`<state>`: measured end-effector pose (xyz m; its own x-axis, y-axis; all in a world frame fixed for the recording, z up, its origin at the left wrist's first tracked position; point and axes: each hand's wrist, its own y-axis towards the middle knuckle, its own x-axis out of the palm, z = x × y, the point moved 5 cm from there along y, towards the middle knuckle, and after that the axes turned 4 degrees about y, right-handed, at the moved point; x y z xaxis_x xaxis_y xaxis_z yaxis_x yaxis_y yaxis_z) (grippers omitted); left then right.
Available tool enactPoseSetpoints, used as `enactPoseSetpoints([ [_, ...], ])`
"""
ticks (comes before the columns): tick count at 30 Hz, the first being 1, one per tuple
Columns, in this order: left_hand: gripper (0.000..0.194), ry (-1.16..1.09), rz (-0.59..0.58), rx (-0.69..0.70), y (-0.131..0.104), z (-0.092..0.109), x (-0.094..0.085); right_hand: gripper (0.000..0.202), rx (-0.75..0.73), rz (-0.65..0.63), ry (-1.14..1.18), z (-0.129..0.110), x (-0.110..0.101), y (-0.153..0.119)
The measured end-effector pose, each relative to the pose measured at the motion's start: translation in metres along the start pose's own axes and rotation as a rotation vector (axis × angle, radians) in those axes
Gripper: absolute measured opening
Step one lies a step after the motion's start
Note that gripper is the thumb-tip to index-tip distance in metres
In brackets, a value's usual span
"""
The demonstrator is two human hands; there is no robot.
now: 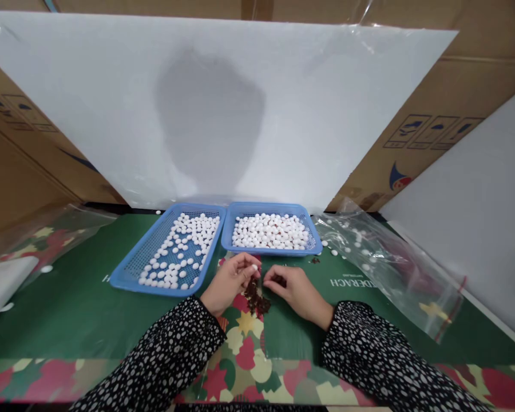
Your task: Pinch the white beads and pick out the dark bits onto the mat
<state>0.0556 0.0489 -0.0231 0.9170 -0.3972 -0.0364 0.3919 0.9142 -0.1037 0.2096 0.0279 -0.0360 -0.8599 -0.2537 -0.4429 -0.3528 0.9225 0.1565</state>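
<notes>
Between thumb and fingertips, my left hand (230, 281) pinches a small white oval bead (254, 267). My right hand (298, 290) is closed just to the right of it, thumb against curled fingers; what it holds, if anything, is too small to make out. A little heap of dark brown bits (256, 302) lies on the table below and between my hands. Behind them, the right blue basket (271, 252) is thickly filled with white beads (269, 232). The left blue basket (131, 260) has white beads spread more thinly, with its mesh bottom showing in places.
A clear zip bag (412, 286) lies at the right, with loose white beads near and under it. Another clear plastic sheet (64, 229) and a white object (6, 283) are at the left. A white board (304, 114) and cardboard boxes (467, 103) stand behind.
</notes>
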Motion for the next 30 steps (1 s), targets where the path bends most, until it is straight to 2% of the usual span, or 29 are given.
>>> enactPoseSetpoints([
  [4,0.031,-0.074,-0.005,-0.047,0.001,-0.005,0.001,0.011,0.075,0.019,0.359,0.005,-0.006,0.002],
  [13,0.032,-0.07,0.014,-0.075,0.004,-0.013,0.001,0.015,0.096,0.101,0.469,0.009,-0.007,0.008],
  [21,0.033,-0.074,0.048,-0.068,0.003,-0.009,-0.001,0.01,0.067,0.099,0.342,0.007,-0.006,0.005],
  [30,0.031,-0.036,0.048,-0.09,0.002,-0.009,0.001,0.01,0.017,0.166,0.237,0.005,-0.011,0.006],
])
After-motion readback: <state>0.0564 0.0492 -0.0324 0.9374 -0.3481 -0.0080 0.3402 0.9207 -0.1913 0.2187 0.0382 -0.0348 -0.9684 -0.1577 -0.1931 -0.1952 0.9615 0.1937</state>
